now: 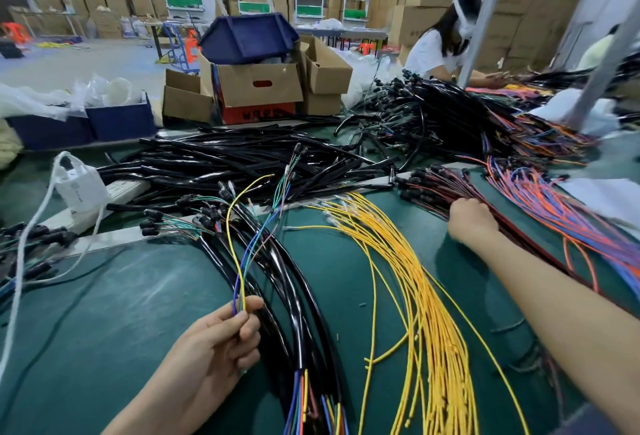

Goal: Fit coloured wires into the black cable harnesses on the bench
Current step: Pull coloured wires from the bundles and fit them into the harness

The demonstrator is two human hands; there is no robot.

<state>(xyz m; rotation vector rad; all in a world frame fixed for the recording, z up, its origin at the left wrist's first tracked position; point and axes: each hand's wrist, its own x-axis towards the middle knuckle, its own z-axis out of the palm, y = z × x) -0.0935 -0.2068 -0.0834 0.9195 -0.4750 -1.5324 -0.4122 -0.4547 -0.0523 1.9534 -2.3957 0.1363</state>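
your left hand (214, 344) is near you, left of the middle, with the palm turned up. its fingers (246, 332) and thumb pinch a few thin coloured wires (239, 282), yellow, blue and green, which rise from the pinch and curve away towards the far side. just right of this hand the black cable harnesses (298, 299) lie in a bundle on the green counter (131, 299), running from the connectors at the far left down to the near edge, where coloured wire ends come out of the black sleeves.

your right hand (472, 221) is stretched out far to the right and rests on a bundle of dark red wires (446, 185). you see only its back, so i cannot tell if its fingers grip the wires or only touch them.

between your two arms a thick bunch of yellow wires (401, 261) fans out over the counter. right of the dark red wires lie orange, blue and purple wires (554, 202). a big pile of black cables (256, 161) covers the far part of the counter. at the far left are a white power strip (126, 188) and a white bag (81, 185). behind the pile stand cardboard boxes (259, 86) with a blue bin (247, 38) on top, and another person (436, 50) sits at the far right.
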